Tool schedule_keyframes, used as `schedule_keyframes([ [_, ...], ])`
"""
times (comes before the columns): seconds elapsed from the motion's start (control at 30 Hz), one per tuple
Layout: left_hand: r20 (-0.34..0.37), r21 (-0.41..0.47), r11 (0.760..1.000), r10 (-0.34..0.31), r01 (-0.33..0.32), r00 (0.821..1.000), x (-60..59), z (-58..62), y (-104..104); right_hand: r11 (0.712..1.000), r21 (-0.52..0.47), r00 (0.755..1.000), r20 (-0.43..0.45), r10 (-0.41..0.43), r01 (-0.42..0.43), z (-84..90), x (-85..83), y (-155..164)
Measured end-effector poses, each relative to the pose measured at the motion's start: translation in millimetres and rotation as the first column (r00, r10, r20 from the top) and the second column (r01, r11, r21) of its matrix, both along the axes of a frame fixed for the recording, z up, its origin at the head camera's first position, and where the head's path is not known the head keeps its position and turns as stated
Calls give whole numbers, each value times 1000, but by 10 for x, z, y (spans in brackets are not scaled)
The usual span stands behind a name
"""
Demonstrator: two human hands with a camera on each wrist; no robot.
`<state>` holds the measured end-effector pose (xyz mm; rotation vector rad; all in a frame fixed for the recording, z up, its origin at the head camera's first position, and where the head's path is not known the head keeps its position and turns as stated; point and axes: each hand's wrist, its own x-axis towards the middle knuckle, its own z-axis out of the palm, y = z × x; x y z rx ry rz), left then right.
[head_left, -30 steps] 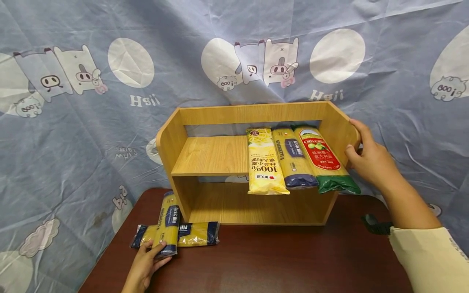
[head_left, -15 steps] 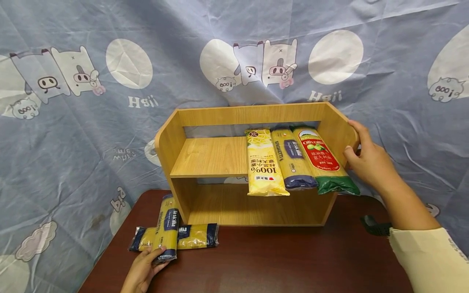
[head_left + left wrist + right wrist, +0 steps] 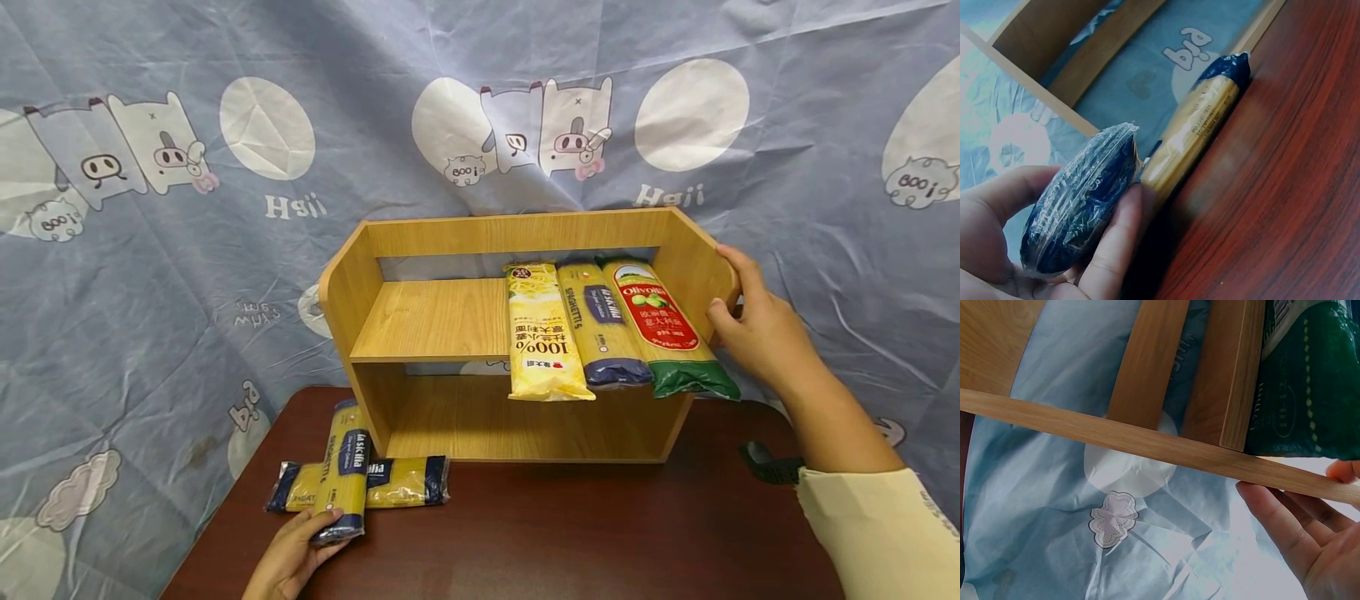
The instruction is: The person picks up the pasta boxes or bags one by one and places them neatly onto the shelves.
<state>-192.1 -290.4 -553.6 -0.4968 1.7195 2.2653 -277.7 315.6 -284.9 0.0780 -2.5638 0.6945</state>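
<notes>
My left hand (image 3: 296, 546) grips the near end of a yellow and navy spaghetti pack (image 3: 345, 467), thumb on one side and fingers on the other in the left wrist view. A second spaghetti pack (image 3: 408, 483) lies crosswise beneath it on the table. With thumb and fingers, my right hand (image 3: 761, 325) holds the right side panel of a wooden two-tier shelf (image 3: 431, 317). On its upper tier, side by side, lie a pale yellow noodle pack (image 3: 546, 333), another spaghetti pack (image 3: 603, 325) and a red and green Olivoilà pasta pack (image 3: 663, 325). Their near ends overhang the front edge.
The shelf stands on a dark red-brown table (image 3: 555, 533). A blue patterned cloth (image 3: 360, 100) hangs behind and around it. Near my right forearm, a dark object (image 3: 768, 462) lies at the table's right side.
My left hand and the spaghetti pack in it have shifted slightly toward me. The right hand stays on the shelf's side panel.
</notes>
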Motion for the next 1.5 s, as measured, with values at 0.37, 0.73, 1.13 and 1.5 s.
schedule_keyframes([
  [0.37, 8, 33, 999, 37, -37, 999, 7, 19, 21, 1000, 8, 1000, -11, -4, 4, -9, -8, 4],
  [0.73, 1, 87, 996, -11, 11, 1000, 8, -1, -34, 1000, 13, 1000, -24, 8, -8, -12, 5, 16],
  [1.13, -35, 98, 995, -29, 32, 999, 36, -24, -18, 1000, 9, 1000, -20, 6, -5, -19, -7, 6],
  [1.5, -51, 55, 998, 42, -39, 998, 39, -26, 24, 1000, -4, 1000, -24, 0, 0, -8, -1, -1],
])
